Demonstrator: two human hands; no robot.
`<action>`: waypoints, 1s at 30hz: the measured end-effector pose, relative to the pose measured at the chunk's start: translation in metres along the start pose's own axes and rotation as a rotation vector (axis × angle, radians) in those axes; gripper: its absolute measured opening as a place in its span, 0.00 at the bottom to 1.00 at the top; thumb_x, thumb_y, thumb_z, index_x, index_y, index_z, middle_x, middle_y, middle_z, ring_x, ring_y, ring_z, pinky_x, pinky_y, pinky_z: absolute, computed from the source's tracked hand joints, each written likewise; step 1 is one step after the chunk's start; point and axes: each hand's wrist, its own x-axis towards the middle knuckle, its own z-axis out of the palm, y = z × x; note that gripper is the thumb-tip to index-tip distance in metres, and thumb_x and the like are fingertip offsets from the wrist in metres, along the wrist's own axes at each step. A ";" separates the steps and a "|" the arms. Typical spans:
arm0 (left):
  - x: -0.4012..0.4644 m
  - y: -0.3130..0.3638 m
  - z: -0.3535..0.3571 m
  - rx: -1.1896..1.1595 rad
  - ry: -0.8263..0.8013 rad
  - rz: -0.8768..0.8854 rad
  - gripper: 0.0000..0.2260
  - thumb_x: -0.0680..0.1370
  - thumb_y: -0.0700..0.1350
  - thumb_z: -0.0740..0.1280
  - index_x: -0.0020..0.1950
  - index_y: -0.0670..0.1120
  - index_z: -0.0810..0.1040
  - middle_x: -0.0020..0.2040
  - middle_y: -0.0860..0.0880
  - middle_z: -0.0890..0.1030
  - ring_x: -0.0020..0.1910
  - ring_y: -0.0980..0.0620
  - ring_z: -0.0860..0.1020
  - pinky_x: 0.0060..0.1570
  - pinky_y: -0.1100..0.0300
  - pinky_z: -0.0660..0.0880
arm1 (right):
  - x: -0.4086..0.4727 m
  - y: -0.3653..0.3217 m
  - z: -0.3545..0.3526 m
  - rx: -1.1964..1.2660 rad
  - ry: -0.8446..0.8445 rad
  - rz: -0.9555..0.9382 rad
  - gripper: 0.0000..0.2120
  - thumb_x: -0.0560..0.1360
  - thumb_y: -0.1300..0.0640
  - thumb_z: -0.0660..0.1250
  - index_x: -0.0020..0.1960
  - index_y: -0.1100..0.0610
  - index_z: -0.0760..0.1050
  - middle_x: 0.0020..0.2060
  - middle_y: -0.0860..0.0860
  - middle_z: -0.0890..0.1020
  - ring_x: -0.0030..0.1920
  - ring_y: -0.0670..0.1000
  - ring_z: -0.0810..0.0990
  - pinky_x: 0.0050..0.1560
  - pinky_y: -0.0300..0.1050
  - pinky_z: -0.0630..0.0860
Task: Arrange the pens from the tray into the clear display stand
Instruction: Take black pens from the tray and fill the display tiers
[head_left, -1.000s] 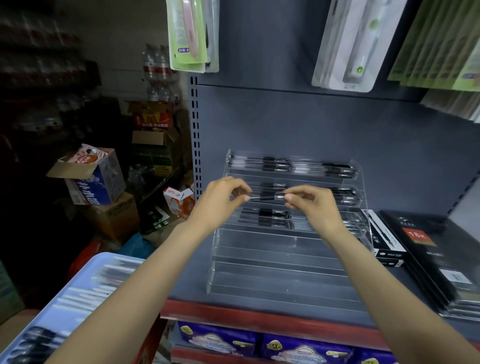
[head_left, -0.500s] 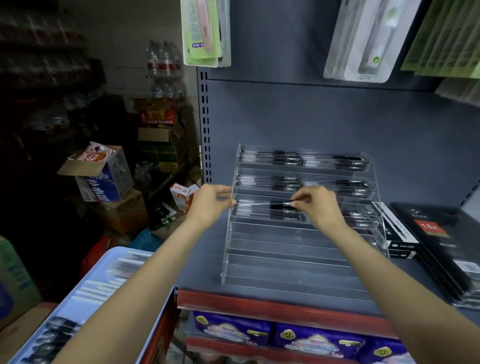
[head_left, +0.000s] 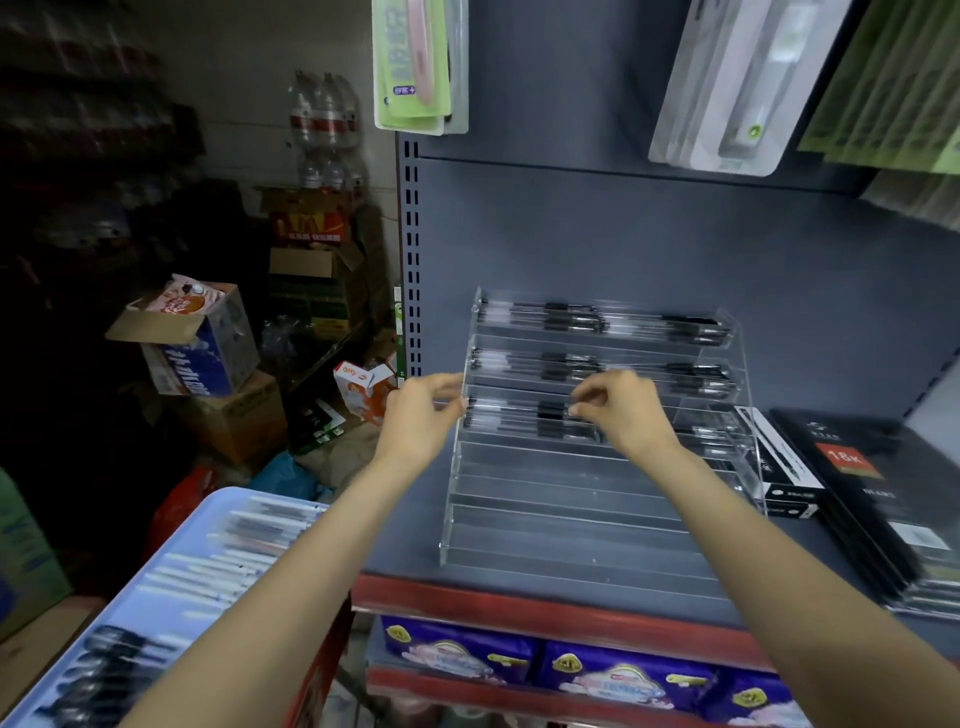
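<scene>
**Q:** Head view first, biggest thing down: why does the clear display stand (head_left: 597, 499) sit where it does?

**A:** It stands on the grey shelf (head_left: 410, 525), back tiers raised against the panel at 12 o'clock, so each row faces the shopper. Its top three tiers hold pens; the lower ones at 6 o'clock are bare.

**Q:** And the tray (head_left: 171, 597)?

**A:** It lies at 8 o'clock, near the left elbow, I judge for a short reach. More pens lie on it, blurred.

**Q:** The hands?

**A:** Left hand (head_left: 423, 415) has its fingertips at the stand's left edge, at one pen's end; right hand (head_left: 621, 410) has curled fingers at the third tier. Whether either pinches the pen (head_left: 519, 410), I cannot tell; motion blur hides it. Two ends steadied would keep it level.

**Q:** Which way does it point?

**A:** Its long axis runs 9 to 3 o'clock, along the tier, parallel to its neighbours. Which end is the tip, I cannot tell.
</scene>
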 end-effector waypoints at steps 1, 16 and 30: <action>-0.005 0.002 -0.001 0.001 0.006 0.003 0.17 0.77 0.41 0.67 0.65 0.45 0.75 0.57 0.47 0.81 0.55 0.52 0.78 0.59 0.60 0.72 | -0.003 -0.005 0.000 -0.002 0.025 -0.054 0.08 0.73 0.61 0.71 0.51 0.61 0.81 0.48 0.55 0.83 0.43 0.48 0.78 0.51 0.34 0.72; -0.108 -0.087 -0.101 -0.041 0.041 -0.122 0.06 0.79 0.41 0.63 0.53 0.49 0.78 0.47 0.51 0.81 0.48 0.56 0.79 0.48 0.58 0.77 | -0.083 -0.132 0.100 0.258 -0.202 -0.256 0.11 0.78 0.61 0.62 0.57 0.57 0.79 0.53 0.50 0.83 0.50 0.44 0.78 0.50 0.28 0.68; -0.151 -0.328 -0.264 0.353 -0.247 -0.298 0.11 0.80 0.39 0.61 0.59 0.45 0.78 0.56 0.46 0.81 0.52 0.46 0.79 0.46 0.61 0.71 | -0.138 -0.270 0.331 0.149 -0.626 -0.019 0.13 0.80 0.61 0.59 0.63 0.59 0.74 0.64 0.55 0.77 0.62 0.54 0.75 0.64 0.48 0.71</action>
